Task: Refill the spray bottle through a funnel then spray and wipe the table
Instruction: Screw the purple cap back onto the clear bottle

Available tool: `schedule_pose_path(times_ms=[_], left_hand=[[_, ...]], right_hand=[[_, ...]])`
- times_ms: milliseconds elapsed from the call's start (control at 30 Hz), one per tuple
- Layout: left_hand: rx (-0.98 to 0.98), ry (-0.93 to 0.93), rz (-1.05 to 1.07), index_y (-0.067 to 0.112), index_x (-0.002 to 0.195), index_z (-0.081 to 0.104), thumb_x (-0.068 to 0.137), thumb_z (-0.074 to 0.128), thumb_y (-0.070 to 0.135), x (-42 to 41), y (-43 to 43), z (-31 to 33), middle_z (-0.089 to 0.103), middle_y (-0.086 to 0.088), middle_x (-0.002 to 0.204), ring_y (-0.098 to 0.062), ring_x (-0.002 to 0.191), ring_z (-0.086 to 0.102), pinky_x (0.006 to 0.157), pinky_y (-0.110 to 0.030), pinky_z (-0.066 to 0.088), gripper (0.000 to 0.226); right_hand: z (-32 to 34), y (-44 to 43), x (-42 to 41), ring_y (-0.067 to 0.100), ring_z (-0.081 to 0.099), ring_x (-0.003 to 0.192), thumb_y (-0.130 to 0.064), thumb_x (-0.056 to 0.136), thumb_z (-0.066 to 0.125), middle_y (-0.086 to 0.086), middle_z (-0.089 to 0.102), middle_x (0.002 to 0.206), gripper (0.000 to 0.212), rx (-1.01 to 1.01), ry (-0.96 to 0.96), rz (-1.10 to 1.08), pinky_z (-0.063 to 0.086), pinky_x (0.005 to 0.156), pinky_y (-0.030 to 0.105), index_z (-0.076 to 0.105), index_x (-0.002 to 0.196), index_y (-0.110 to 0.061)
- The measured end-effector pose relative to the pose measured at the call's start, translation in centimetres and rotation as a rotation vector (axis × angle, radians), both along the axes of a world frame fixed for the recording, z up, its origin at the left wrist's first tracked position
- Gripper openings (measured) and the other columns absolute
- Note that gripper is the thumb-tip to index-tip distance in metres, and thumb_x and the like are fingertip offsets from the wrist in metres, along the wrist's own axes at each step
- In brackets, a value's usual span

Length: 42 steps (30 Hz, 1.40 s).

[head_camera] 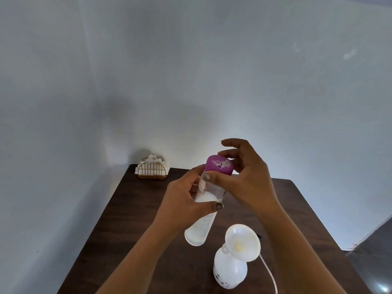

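I hold a clear refill bottle (202, 221) with white liquid above the table, tilted with its base toward me. My left hand (184, 200) grips its body. My right hand (246, 177) has thumb and fingers curled round the bottle's purple cap (219, 164). Below, near the table's front, the white spray bottle (230, 270) stands upright with a white funnel (242, 241) seated in its neck. A thin white dip tube (269, 274) lies on the table beside it; the spray head is mostly hidden behind the funnel.
A dark wooden table (131, 219) fills the lower view, set against pale walls. At its far left corner a gold wire holder (152, 169) carries white napkins. The floor shows past the table's right edge.
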State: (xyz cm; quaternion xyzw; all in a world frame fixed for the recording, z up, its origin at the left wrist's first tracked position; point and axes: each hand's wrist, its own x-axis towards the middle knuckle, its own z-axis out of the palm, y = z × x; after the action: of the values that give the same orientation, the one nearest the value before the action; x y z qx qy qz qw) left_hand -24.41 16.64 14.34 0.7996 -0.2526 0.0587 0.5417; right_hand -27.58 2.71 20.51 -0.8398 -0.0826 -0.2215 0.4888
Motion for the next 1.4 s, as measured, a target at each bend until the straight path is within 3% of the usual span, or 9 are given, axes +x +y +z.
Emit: schedule_pose_path(times_ms=[200, 333, 433, 600, 867, 933, 1033, 1233, 1400], left_hand=[[0.014, -0.019, -0.018, 0.048, 0.113, 0.037, 0.065, 0.082, 0.028, 0.6, 1.2, -0.2, 0.053, 0.028, 0.1, 0.004, 0.089, 0.057, 0.078, -0.008, 0.047, 0.069], [0.033, -0.031, -0.026, 0.053, 0.11, 0.034, 0.065, 0.082, 0.03, 0.8, 1.7, -0.7, 0.051, 0.029, 0.103, 0.003, 0.09, 0.056, 0.083, -0.009, 0.045, 0.069], [0.022, -0.034, -0.027, 0.057, 0.106, 0.035, 0.065, 0.082, 0.03, 1.0, 2.1, -1.2, 0.049, 0.033, 0.101, 0.005, 0.092, 0.056, 0.082, -0.007, 0.044, 0.068], [0.032, -0.044, -0.007, 0.041, 0.116, 0.041, 0.066, 0.081, 0.03, 1.3, 2.4, -1.6, 0.051, 0.026, 0.098, 0.01, 0.083, 0.052, 0.072, 0.003, 0.039, 0.065], [0.036, 0.034, 0.017, 0.028, 0.12, 0.048, 0.064, 0.082, 0.03, 4.7, 1.4, -2.4, 0.052, 0.025, 0.095, 0.007, 0.079, 0.054, 0.066, 0.004, 0.039, 0.066], [0.012, 0.084, -0.014, 0.028, 0.124, 0.046, 0.061, 0.085, 0.025, 7.1, 1.3, -2.9, 0.058, 0.022, 0.102, 0.007, 0.088, 0.058, 0.077, -0.004, 0.046, 0.074], [-0.023, 0.186, 0.001, 0.022, 0.126, 0.048, 0.057, 0.087, 0.02, 11.2, 1.0, -4.5, 0.064, 0.003, 0.116, -0.014, 0.106, 0.062, 0.092, -0.035, 0.052, 0.079], [0.06, 0.272, 0.028, 0.023, 0.115, 0.057, 0.063, 0.084, 0.019, 19.9, -0.4, -7.5, 0.066, 0.007, 0.111, -0.01, 0.1, 0.061, 0.087, -0.025, 0.047, 0.059], [0.006, 0.372, 0.111, 0.016, 0.12, 0.055, 0.064, 0.082, 0.011, 26.3, -2.0, -11.2, 0.061, -0.004, 0.122, -0.021, 0.111, 0.058, 0.098, -0.034, 0.047, 0.062]], right_hand=[[-0.2, 0.6, 0.1, 0.006, 0.06, 0.1, -0.015, 0.07, 0.08, -0.018, 0.059, 0.11, 0.062, 0.009, 0.034, 0.086, 0.051, 0.085, 0.015, 0.046, 0.119, -0.033], [-0.3, 1.7, 0.7, 0.008, 0.059, 0.094, -0.029, 0.064, 0.084, -0.017, 0.053, 0.106, 0.072, -0.152, 0.024, -0.056, 0.051, 0.076, 0.012, 0.041, 0.122, -0.037], [-0.5, 2.4, 1.0, 0.005, 0.056, 0.09, -0.035, 0.064, 0.083, -0.016, 0.053, 0.102, 0.058, -0.236, 0.029, -0.052, 0.047, 0.072, 0.005, 0.047, 0.11, -0.04], [-0.9, 3.0, 1.9, 0.003, 0.052, 0.084, -0.045, 0.058, 0.082, -0.008, 0.055, 0.096, 0.043, -0.3, 0.039, -0.111, 0.044, 0.063, 0.002, 0.055, 0.091, -0.039], [-1.2, 2.5, 6.0, 0.006, 0.053, 0.084, -0.049, 0.058, 0.081, -0.006, 0.053, 0.096, 0.048, -0.417, 0.069, -0.109, 0.043, 0.067, 0.009, 0.061, 0.097, -0.031], [-1.4, 1.8, 7.2, 0.005, 0.055, 0.086, -0.041, 0.06, 0.084, -0.009, 0.055, 0.098, 0.051, -0.41, 0.064, -0.009, 0.045, 0.068, 0.009, 0.062, 0.104, -0.029], [-1.8, 0.3, 10.4, 0.007, 0.059, 0.093, -0.025, 0.064, 0.084, -0.01, 0.062, 0.105, 0.054, -0.401, 0.117, 0.113, 0.051, 0.071, 0.015, 0.062, 0.114, -0.026], [-5.8, -1.5, 19.7, 0.017, 0.06, 0.097, -0.017, 0.073, 0.077, 0.001, 0.067, 0.109, 0.041, -0.469, 0.129, 0.149, 0.053, 0.085, 0.034, 0.065, 0.112, -0.017], [-10.1, -2.5, 26.6, 0.016, 0.059, 0.098, -0.018, 0.075, 0.073, -0.003, 0.066, 0.11, 0.037, -0.453, 0.162, 0.139, 0.052, 0.086, 0.038, 0.064, 0.111, -0.021]])
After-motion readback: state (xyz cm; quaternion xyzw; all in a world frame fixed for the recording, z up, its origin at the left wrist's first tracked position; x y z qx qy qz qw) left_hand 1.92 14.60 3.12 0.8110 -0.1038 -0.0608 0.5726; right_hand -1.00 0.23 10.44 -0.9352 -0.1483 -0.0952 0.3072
